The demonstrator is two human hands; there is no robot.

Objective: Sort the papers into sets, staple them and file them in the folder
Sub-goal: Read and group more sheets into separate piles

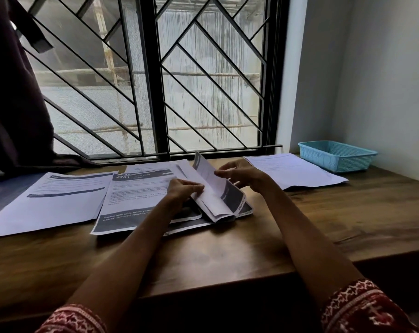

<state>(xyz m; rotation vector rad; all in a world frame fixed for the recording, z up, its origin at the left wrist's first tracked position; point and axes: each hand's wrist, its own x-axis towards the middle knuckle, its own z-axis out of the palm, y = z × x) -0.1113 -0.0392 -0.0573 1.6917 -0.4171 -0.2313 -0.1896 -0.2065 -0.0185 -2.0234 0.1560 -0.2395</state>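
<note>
Both forearms reach forward from the bottom of the view, bare from the red patterned sleeves (362, 306) up to the wrists, and converge over the middle of the wooden counter (300, 224).

The left hand (183, 188) lies palm down with its knuckles up, fingers curled forward. Its grip is closed on the lifted sheets (209, 186): thumb and fingertips pinch the near edge of the raised pages at their left side. The wrist is fairly straight and low, just above the papers lying flat beneath it.

The right hand (239, 174) hovers a little higher and further back, on the right side of the same lifted sheets. Its fingers are spread and only lightly bent, pointing left toward the pages; the fingertips are at the upper edge of the raised paper, but whether they touch it or merely sit close I cannot tell. Its grip is loose and wide, holding nothing firmly.

The lifted sheets stand tilted up from a stack (237, 207) in the centre of the counter, folded over like pages being leafed through, with dark printed bands showing on the lower ones. Left of the stack lies a flat sheet headed 2701 (136, 195), overlapping another printed sheet (59, 198) further left. A separate pile (295, 171) of white pages rests to the right, well apart from the hands. A blue basket (336, 155) sits in the far right corner.
</note>
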